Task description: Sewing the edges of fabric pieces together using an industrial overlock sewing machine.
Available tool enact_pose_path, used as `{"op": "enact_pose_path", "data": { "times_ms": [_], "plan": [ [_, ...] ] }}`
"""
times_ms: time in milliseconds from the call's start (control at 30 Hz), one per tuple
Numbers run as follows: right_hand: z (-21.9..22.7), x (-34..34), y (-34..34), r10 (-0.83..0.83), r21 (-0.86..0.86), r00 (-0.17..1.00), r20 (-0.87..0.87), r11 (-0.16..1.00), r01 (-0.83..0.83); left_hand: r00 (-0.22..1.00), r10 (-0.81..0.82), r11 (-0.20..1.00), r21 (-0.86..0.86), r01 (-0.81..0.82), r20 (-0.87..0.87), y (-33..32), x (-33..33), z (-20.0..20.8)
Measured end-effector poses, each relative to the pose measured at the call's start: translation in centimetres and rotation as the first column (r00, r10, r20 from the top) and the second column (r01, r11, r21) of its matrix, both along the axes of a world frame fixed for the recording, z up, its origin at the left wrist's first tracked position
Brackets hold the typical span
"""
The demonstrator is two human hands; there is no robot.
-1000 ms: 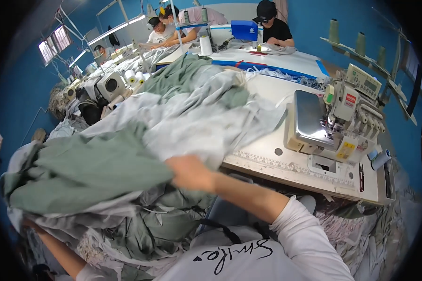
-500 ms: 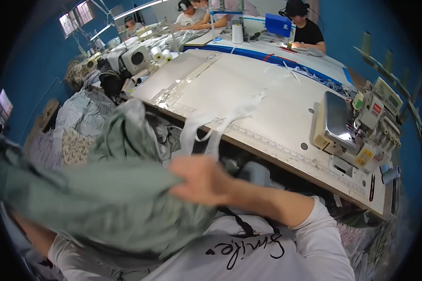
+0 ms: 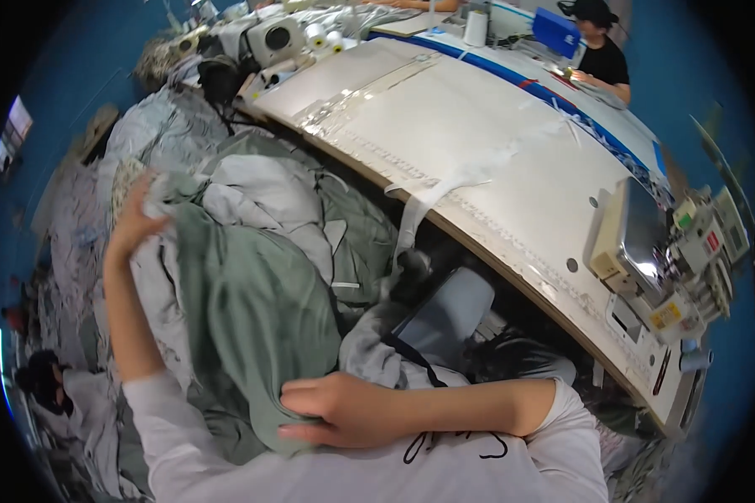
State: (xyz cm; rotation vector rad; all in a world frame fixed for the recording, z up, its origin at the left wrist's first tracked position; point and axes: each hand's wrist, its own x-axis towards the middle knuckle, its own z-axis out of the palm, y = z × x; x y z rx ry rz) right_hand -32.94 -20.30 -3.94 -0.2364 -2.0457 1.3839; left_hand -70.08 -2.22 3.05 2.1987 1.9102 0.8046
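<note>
A sage-green garment [image 3: 260, 277] with a pale grey underside hangs over the heap at my left and reaches down to my lap. The near edge of this cloth is pinched in my right hand [image 3: 344, 409], close in front of my shirt. My left hand [image 3: 136, 220] is raised beside the garment's far upper end, thumb and fingers apart; it is slightly blurred. Beyond it, more green and light grey cloth [image 3: 264, 193] lies bunched against the table edge.
A white worktable [image 3: 470, 142] runs diagonally, with a white strip [image 3: 453, 183] draped over its edge. A sewing machine [image 3: 646, 260] stands at its right end. Piled garments [image 3: 164, 130] fill the left. A co-worker [image 3: 600, 54] sits across the table.
The green garment, stretched across my front before, now hangs lengthwise over the heap. My left hand has moved up and forward; my right hand has come down nearer my body. The view has tilted downward.
</note>
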Motion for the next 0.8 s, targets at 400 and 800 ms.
{"op": "enact_pose_path", "data": {
  "times_ms": [400, 800],
  "plan": [
    [-2.4, 13.8, 15.9, -0.992, 0.957, 0.077, 0.099, 0.116, 0.266, 0.544, -0.615, 0.54, -0.198, 0.818, 0.571, -8.1, 18.7, -6.9],
    [18.3, 37.7, 31.7, -0.928, -0.695, -0.195, -0.317, 0.087, 0.714, 0.697, -0.338, 0.822, -0.161, 0.546, 0.633, -6.0, 17.3, -10.0]
  ]
}}
